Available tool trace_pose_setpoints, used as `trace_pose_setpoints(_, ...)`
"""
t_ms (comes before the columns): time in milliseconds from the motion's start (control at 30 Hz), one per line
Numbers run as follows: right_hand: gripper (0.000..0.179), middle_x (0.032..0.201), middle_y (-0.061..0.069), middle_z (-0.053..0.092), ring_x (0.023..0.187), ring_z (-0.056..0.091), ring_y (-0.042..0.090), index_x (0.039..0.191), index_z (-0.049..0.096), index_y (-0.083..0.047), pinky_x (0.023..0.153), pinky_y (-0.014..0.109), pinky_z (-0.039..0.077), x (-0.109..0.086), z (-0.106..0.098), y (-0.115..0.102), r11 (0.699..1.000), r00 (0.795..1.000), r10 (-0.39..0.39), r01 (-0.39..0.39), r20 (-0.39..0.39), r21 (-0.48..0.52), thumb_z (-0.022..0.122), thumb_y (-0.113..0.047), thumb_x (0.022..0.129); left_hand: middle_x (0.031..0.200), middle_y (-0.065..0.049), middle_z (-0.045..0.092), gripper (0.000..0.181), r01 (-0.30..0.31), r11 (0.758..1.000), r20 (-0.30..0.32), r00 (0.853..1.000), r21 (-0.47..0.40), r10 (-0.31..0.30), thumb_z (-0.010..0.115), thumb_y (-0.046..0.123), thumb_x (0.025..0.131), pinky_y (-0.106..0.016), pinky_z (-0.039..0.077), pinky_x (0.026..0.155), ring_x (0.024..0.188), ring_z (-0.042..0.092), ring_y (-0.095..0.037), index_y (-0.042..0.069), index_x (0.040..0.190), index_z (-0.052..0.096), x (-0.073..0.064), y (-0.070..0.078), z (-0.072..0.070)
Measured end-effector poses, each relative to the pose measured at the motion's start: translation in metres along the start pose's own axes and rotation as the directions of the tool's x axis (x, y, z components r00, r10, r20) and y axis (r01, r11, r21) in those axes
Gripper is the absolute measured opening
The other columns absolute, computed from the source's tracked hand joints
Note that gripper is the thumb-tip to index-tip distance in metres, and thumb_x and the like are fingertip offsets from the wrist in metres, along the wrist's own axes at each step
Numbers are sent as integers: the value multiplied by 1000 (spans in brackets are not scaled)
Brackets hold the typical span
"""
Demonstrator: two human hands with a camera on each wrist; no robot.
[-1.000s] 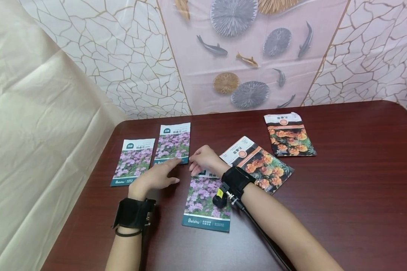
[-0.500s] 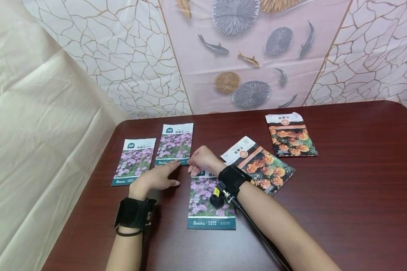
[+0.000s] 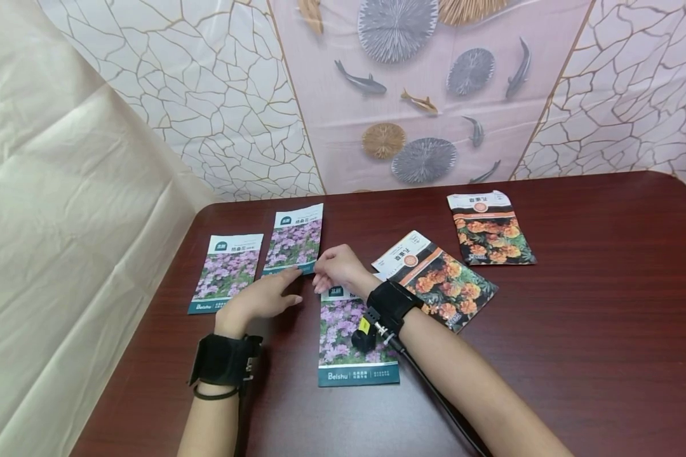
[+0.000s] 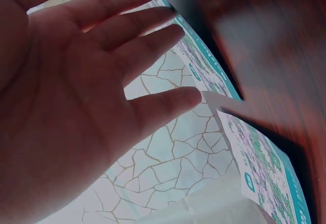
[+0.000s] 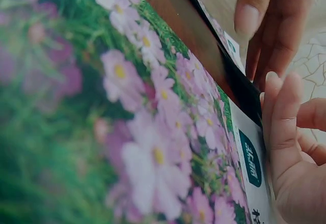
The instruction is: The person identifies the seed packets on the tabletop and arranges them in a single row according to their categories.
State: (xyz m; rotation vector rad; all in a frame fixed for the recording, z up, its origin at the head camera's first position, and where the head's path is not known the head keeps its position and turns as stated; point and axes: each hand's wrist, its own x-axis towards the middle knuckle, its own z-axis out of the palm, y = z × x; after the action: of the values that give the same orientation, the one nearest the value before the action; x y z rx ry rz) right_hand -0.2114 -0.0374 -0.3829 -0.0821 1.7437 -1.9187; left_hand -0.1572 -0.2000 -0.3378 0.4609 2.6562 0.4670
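Two matching seed packets with pink-purple flowers lie on the left of the table, an upper packet (image 3: 294, 242) and an outer packet (image 3: 227, 273). My left hand (image 3: 258, 297) extends its fingers to the teal lower edge of the upper packet; in the left wrist view these fingers (image 4: 147, 51) look straight. My right hand (image 3: 343, 270) has bent fingers right at that packet's lower right corner; I cannot tell whether they pinch it. Beneath the right hand and wrist lies a third purple-flower packet (image 3: 343, 333), its top partly hidden. It fills much of the right wrist view.
An orange-marigold packet (image 3: 448, 285) lies slanted beside my right wrist. Another marigold packet (image 3: 491, 231) is farther back on the right. Both are on the dark reddish table (image 3: 594, 330). A patterned cloth (image 3: 429, 120) hangs behind, with pale fabric (image 3: 63, 254) at the left.
The upper purple packet has turned slightly, its right side tilting away. The lower end of the front purple packet has swung right and straightened. Both hands stay nearly in place.
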Motion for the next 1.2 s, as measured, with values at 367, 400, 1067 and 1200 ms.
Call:
trace_pose_setpoints(367,11,85,22,56,77,67,30,83,54,16,73,38,54,-8,-6,-1,978,987,-159,154,25,141,45,11,87,129,-28,44,40,128,991,-285,949,-44,-135,45,10,96,-51,33,98,120,40,-40,-11,130,41,-1,-4,-8)
trace_pose_setpoints(400,11,86,21,55,79,66,31,81,54,15,74,38,53,-9,-7,-2,973,983,-181,175,26,149,45,12,86,129,-28,45,40,140,988,-303,941,-63,-152,44,10,96,-51,34,98,120,41,-40,-11,130,41,-1,-4,-9)
trace_pose_setpoints(1067,15,94,23,55,124,41,27,73,60,6,80,42,51,-66,-46,-35,910,891,-414,405,186,82,50,11,82,123,-21,51,57,91,836,-289,914,-541,-286,36,41,98,-45,42,92,108,53,-32,2,139,35,-2,-1,-14)
trace_pose_setpoints(1200,12,118,25,52,125,40,28,77,61,6,86,38,49,-78,-49,-36,906,881,-412,422,233,5,51,8,85,129,-17,45,57,31,717,-261,920,-697,-294,41,41,96,-43,42,93,113,48,-30,4,139,34,-4,2,-18)
